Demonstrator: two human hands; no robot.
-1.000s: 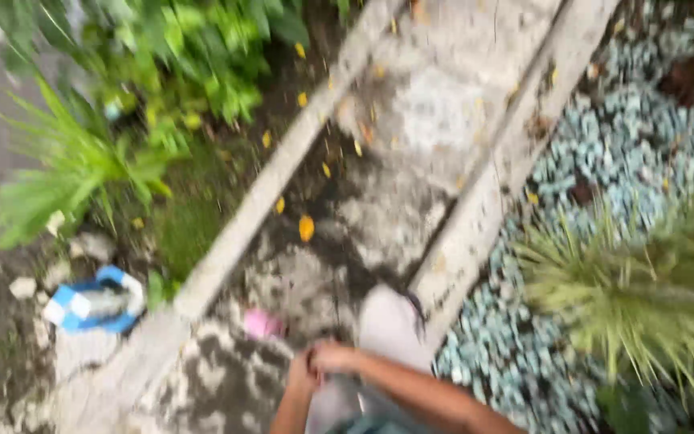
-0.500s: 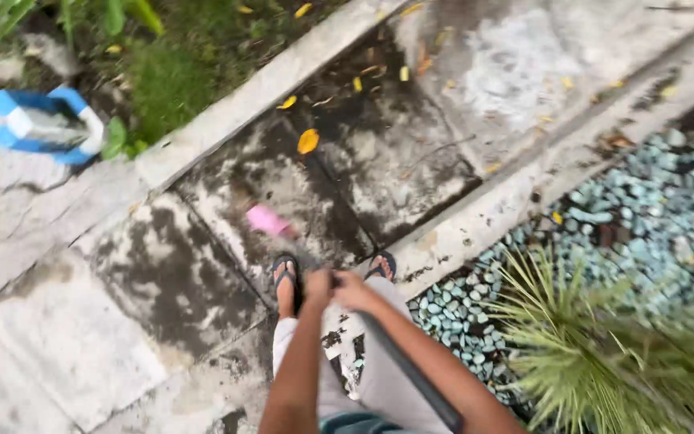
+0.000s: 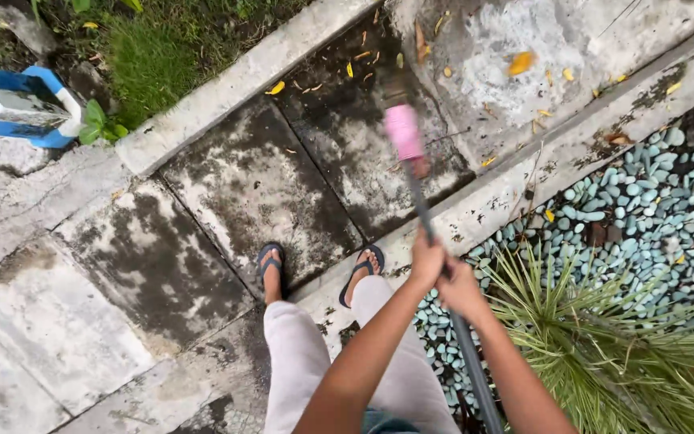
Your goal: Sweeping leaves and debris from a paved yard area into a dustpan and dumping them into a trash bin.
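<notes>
The broom (image 3: 427,209) runs long and thin away from me, its dark handle rising from beside my right hip up to a pink collar, with the blurred bristle end pointing ahead and a little to the left, over the damp, stained paving (image 3: 226,185). The head hangs near the scatter of yellow leaves (image 3: 521,62) on the paler slab beyond.

At the top left, off the path in the soil beside the grass (image 3: 154,56), sits a blue and white boxy container (image 3: 18,108), roughly square with a greyish middle; I cannot tell what it is.

Both my hands are wrapped tight around the handle, one just behind the other and touching. My left hand (image 3: 427,261) is the forward one, fingers curled fully round the shaft; my right hand (image 3: 461,289) grips just below it. My feet in dark flip-flops (image 3: 271,261) stand on the slab edge, with blue-green pebbles (image 3: 644,193) and a spiky plant (image 3: 604,345) to my right.
</notes>
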